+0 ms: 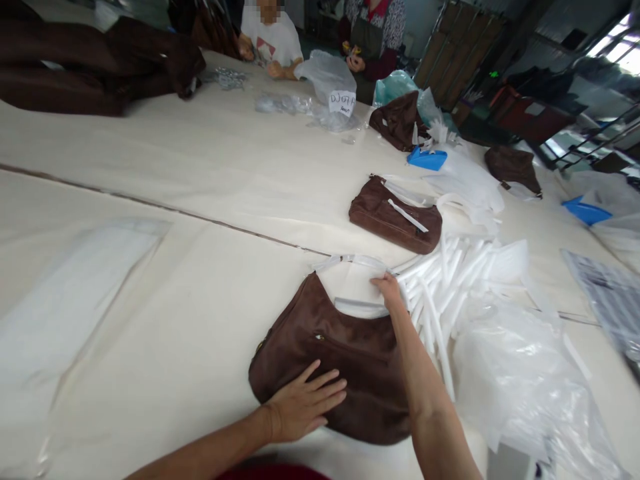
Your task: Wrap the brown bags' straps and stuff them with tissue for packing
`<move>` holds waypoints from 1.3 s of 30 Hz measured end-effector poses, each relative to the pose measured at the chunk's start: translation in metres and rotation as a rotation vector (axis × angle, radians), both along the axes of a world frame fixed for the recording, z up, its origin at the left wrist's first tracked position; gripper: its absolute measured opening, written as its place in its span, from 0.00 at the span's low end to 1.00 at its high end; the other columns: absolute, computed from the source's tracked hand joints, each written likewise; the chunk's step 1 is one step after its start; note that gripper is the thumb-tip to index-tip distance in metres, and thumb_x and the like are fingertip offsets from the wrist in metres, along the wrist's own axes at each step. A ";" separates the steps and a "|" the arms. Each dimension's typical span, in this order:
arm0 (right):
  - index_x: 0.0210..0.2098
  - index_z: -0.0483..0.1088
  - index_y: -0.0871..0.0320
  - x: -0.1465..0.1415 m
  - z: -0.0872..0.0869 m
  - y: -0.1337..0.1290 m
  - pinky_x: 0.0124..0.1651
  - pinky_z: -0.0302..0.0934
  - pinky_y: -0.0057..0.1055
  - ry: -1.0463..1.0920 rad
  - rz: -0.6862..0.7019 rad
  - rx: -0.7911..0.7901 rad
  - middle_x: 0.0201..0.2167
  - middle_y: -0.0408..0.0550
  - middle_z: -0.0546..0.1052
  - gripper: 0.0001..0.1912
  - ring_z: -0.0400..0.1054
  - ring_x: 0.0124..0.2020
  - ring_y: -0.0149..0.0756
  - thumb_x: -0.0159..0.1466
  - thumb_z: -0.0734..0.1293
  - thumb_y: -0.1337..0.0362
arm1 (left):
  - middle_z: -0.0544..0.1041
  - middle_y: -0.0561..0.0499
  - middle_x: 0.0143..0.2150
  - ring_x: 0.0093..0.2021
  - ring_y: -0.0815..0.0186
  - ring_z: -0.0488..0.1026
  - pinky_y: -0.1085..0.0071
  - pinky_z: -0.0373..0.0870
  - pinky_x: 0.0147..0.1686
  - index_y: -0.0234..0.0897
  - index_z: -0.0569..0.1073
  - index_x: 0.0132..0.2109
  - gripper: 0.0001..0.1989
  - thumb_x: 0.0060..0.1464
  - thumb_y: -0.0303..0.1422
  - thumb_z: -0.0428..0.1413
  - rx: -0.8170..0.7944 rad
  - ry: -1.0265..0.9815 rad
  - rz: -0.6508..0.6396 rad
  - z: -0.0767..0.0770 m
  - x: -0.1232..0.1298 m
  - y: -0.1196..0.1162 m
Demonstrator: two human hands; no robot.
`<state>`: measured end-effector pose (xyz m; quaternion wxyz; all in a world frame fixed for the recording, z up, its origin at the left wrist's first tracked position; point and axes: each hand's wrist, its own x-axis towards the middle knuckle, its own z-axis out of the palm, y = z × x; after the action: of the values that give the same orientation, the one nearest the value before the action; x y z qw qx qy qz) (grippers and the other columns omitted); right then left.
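Note:
A brown shoulder bag lies flat on the pale table in front of me, its strap wrapped in white material and arched away from me. My left hand rests on the lower front of the bag with fingers spread, below a zip with a small metal pull. At the strap's right side, my right hand has its fingers closed around the wrapped strap. My right forearm covers the right end of the bag.
Beyond lies a second brown handbag. White foam tubes and a clear plastic bag are on the right. Brown bags are piled far left. A plastic sheet lies left. Two people stand across the table.

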<state>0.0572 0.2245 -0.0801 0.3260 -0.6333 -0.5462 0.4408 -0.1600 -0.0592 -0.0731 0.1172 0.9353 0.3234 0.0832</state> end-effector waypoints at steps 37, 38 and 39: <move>0.62 0.65 0.53 0.015 0.012 -0.248 0.69 0.45 0.54 -0.666 0.659 0.530 0.66 0.53 0.63 0.21 0.48 0.71 0.41 0.72 0.56 0.67 | 0.63 0.38 0.68 0.71 0.47 0.49 0.35 0.30 0.65 0.39 0.49 0.72 0.37 0.62 0.48 0.49 0.093 -0.026 0.138 0.011 0.001 0.009; 0.62 0.65 0.52 0.014 0.013 -0.247 0.69 0.44 0.54 -0.664 0.657 0.517 0.66 0.52 0.63 0.21 0.48 0.71 0.41 0.72 0.56 0.67 | 0.62 0.39 0.69 0.71 0.47 0.48 0.35 0.30 0.65 0.39 0.48 0.72 0.37 0.62 0.49 0.49 0.073 0.000 0.121 0.014 0.002 0.012; 0.62 0.65 0.52 0.013 0.014 -0.245 0.69 0.43 0.54 -0.660 0.654 0.504 0.66 0.51 0.63 0.21 0.48 0.71 0.40 0.72 0.56 0.67 | 0.60 0.39 0.69 0.72 0.48 0.48 0.35 0.30 0.65 0.39 0.48 0.72 0.37 0.62 0.49 0.48 0.052 0.024 0.107 0.016 0.003 0.015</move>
<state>0.0704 -0.0207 -0.0658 0.1245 -0.4368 -0.8779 0.1517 -0.1572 -0.0437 -0.0575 0.0843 0.9203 0.3722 0.0865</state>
